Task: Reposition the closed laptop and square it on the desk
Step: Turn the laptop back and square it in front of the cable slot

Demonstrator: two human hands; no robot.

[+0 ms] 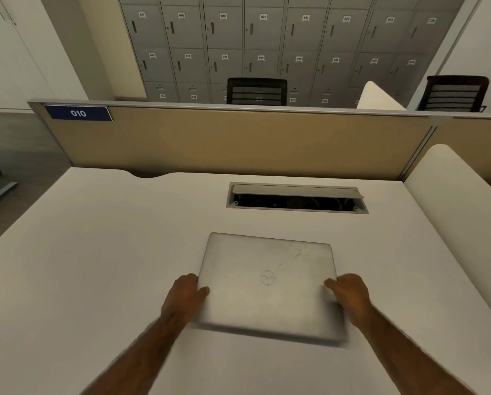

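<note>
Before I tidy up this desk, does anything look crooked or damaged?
The laptop sits slightly askew, its edges not parallel with the cable hatch. Its lid shows faint scratches near the far right corner. The hatch flap stands open.

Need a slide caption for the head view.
Both hands, left and right, grip the closed laptop on the desk.
</note>
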